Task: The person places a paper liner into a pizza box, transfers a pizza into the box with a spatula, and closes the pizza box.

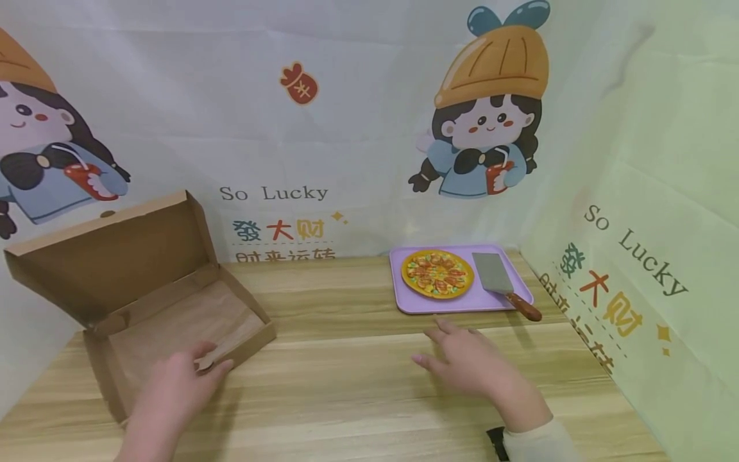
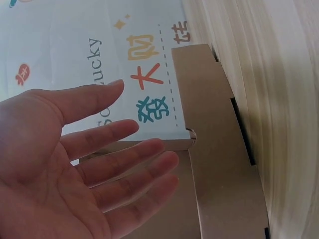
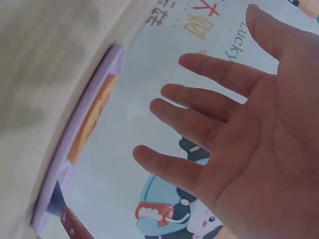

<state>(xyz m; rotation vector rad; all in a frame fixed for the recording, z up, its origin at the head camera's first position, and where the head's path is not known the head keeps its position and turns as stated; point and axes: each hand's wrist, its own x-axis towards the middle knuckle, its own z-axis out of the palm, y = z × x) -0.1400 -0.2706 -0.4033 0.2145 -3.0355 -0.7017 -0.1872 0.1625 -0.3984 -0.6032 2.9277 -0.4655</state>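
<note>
Left hand [image 1: 179, 385] over the near right edge of the cardboard box [image 1: 115, 269], at left of the scene. Thumb and fingers apart, lightly bent; left wrist view shows palm bare, fingers fanned, nothing pinched. Whether skin meets cardboard: cannot tell.

Box sits on the wood-grain surface [image 1: 335, 378], lid raised at the far side and leaning back, interior brown.

Right hand [image 1: 467, 359] over the surface at right, just on the near side of the lilac tray [image 1: 462, 304]. Fingers spread and slightly bent, thumb held off to the left, palm bare in the right wrist view. Grips nothing.

Tray lies at far right, close to the backdrop. On it, left: a round toy-like pizza [image 1: 437, 274], yellow rim, red and green topping. On it, right: a spatula [image 1: 493, 273], flat grey blade resting on the tray, brown handle reaching past the near right edge.

Right forearm in a pale sleeve [image 1: 543, 443]; black strap [image 1: 496, 441] at its left edge.

Backdrop [image 1: 369, 128]: pale cloth along the far side and the right, printed with cartoon figures in orange hats, a red pouch and "So Lucky".
</note>
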